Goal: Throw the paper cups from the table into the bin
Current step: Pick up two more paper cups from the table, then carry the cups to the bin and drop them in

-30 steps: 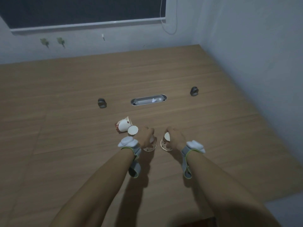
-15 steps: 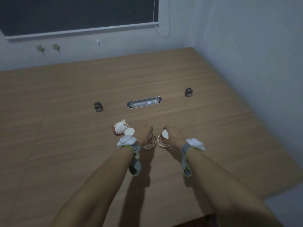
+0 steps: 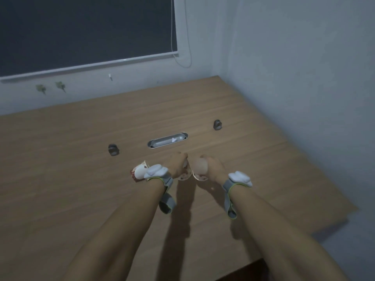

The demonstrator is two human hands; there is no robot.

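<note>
Paper cups, three: one per hand, one loose.

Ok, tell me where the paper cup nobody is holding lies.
In the head view, the loose paper cup lies on its side on the table, just left of the left hand, behind its wristband.

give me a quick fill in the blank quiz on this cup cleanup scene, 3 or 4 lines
1. Each hand grips one paper ____: the left hand holds the left cup, the right hand holds the right cup.
2. A third cup lies on its ____ beside the left wrist.
3. The metal slot is set into the ____ table.
4. Two small dark knobs flank the slot; the left knob sits nearer the ____ hand.

Missing words: cup; side; wooden; left
</note>
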